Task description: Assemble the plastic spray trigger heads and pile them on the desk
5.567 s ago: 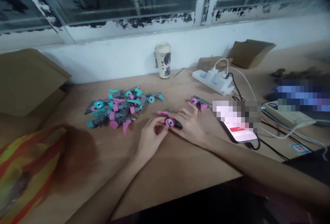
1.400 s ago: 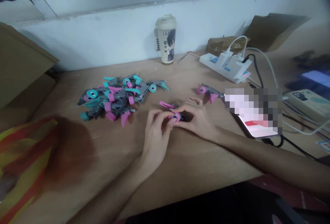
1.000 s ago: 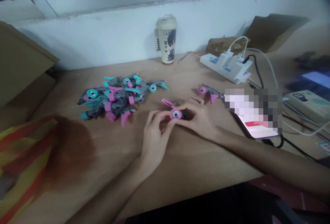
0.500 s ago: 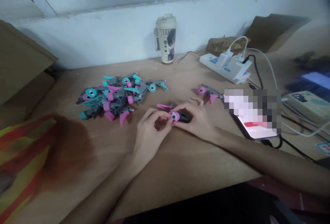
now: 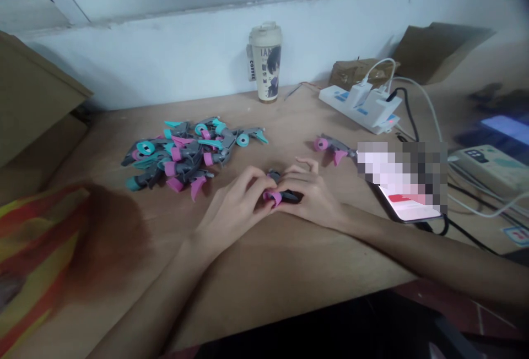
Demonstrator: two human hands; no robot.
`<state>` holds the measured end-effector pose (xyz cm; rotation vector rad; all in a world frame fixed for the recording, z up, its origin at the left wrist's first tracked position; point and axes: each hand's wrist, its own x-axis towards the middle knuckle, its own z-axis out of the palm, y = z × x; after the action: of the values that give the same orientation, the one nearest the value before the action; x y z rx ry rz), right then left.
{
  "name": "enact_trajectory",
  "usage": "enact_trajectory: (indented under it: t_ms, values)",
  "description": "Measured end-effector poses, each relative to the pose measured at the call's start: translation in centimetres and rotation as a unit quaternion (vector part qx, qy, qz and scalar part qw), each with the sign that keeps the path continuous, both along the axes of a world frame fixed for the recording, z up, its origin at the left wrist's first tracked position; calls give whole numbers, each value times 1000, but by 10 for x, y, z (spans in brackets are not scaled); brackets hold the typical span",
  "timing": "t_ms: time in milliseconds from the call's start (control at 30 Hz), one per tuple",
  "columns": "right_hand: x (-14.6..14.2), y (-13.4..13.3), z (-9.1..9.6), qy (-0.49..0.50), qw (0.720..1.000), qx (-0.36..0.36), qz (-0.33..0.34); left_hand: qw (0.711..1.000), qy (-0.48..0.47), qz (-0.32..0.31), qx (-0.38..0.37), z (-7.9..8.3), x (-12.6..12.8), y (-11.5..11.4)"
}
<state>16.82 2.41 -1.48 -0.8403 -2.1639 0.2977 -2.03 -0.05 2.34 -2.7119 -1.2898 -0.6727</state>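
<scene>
Both hands work on one grey-and-pink plastic piece [image 5: 273, 198] just above the table, which looks like a trigger spray head. My left hand [image 5: 243, 196] pinches its pink ring from the left. My right hand [image 5: 303, 185] is wrapped round the grey body, with one finger raised. The fingers cover much of the piece. To the left lies a heap of similar grey pieces [image 5: 190, 155] with pink or teal rings and levers. A single grey-and-pink piece [image 5: 333, 147] rests to the right, beside the phone.
A lit phone [image 5: 413, 205] lies at the right with cables. Behind it is a white power strip [image 5: 363, 107] with plugs. A coffee cup [image 5: 266, 67] stands by the wall. Cardboard [image 5: 37, 94] and a red-and-yellow bag [image 5: 37, 260] are at the left.
The piece has turned in my hands, so its ring no longer faces the camera and the pink lever is hidden. My left fingers have closed further over it.
</scene>
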Motion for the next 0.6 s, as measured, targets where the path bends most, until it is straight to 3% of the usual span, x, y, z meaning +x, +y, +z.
enact_trajectory:
  t_ms: [233,467,600]
  values:
    - [0,2,2,-29,999,9,24,999,-5,-6,32,-9,3,1]
    - [-1,3,2,-3,1000,-11,-13,979,-182,13,-95,-24,6,4]
    - [-2,3,0,-8,1000,-6,-27,974,-199,19,-105,-23,8,4]
